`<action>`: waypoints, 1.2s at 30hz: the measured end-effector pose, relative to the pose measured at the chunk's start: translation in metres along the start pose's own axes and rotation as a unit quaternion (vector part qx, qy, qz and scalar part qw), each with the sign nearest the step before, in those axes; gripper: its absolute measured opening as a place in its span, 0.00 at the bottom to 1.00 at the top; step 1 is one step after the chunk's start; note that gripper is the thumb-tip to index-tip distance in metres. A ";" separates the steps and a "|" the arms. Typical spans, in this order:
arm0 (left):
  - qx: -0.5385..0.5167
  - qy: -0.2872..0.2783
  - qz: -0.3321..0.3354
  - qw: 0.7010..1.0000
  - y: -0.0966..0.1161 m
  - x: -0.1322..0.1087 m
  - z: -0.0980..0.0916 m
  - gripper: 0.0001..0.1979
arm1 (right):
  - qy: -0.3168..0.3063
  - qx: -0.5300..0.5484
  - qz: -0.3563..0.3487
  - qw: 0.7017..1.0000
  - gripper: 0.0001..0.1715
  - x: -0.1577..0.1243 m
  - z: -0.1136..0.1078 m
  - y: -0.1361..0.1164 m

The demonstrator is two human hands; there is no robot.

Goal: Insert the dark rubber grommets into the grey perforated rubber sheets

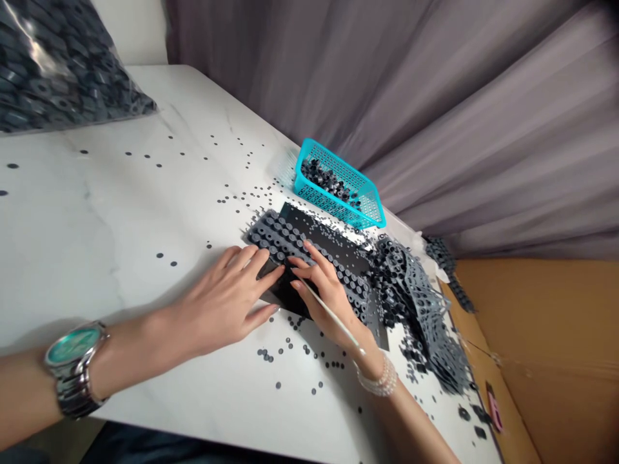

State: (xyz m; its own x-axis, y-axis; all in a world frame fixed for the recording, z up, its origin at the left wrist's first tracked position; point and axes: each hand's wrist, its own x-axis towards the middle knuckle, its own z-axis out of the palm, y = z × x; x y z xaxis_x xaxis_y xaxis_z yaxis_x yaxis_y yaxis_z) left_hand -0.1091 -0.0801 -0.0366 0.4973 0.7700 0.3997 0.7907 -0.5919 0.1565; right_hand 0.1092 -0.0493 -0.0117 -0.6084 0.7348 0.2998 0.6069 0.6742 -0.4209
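A grey rubber sheet (290, 237) studded with small round rings lies on a black board (338, 248) on the white table (145, 212). My left hand (227, 299) lies flat with fingers stretched out, its fingertips pressing the near edge of the sheet. My right hand (329, 293) is closed round a thin white stick (333, 316) that runs back across the hand, and its fingertips touch the sheet. A silver watch with a teal dial (77, 367) is on my left wrist, a pearl bracelet (380, 380) on my right.
A teal basket (372, 200) holding small black rings stands behind the board. A heap of used grey sheets (425, 309) lies to the right, near a brown cardboard box (556, 361). A clear bag of black rings (53, 71) sits far left. Loose black discs dot the table. Grey curtain behind.
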 end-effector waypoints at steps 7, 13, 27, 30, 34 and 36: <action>-0.028 -0.012 0.003 1.000 0.000 -0.001 0.000 0.24 | 0.033 -0.031 -0.042 0.998 0.10 0.004 0.000 0.005; -0.034 -0.013 0.002 0.999 0.000 0.000 -0.001 0.24 | 0.035 -0.016 -0.005 0.999 0.06 -0.003 -0.005 0.003; -0.016 -0.010 0.009 1.000 0.001 0.000 0.000 0.24 | -0.025 -0.079 -0.070 0.994 0.10 0.002 0.005 0.000; -0.018 -0.015 0.003 1.000 0.001 0.000 -0.001 0.24 | 0.028 -0.070 -0.044 0.996 0.11 0.002 0.002 0.008; -0.023 -0.009 -0.002 1.000 0.002 -0.001 0.000 0.24 | 0.135 -0.082 0.055 0.986 0.12 -0.003 -0.010 0.024; -0.020 -0.009 -0.002 1.000 0.002 -0.002 0.001 0.25 | 0.132 -0.086 0.081 0.984 0.11 -0.004 -0.013 0.025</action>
State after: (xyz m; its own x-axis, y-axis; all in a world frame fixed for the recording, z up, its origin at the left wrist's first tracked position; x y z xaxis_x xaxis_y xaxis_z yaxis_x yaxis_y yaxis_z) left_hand -0.1088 -0.0826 -0.0379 0.5012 0.7756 0.3838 0.7773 -0.5984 0.1943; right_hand 0.1336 -0.0344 -0.0126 -0.3565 0.8119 0.4622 0.7759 0.5329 -0.3376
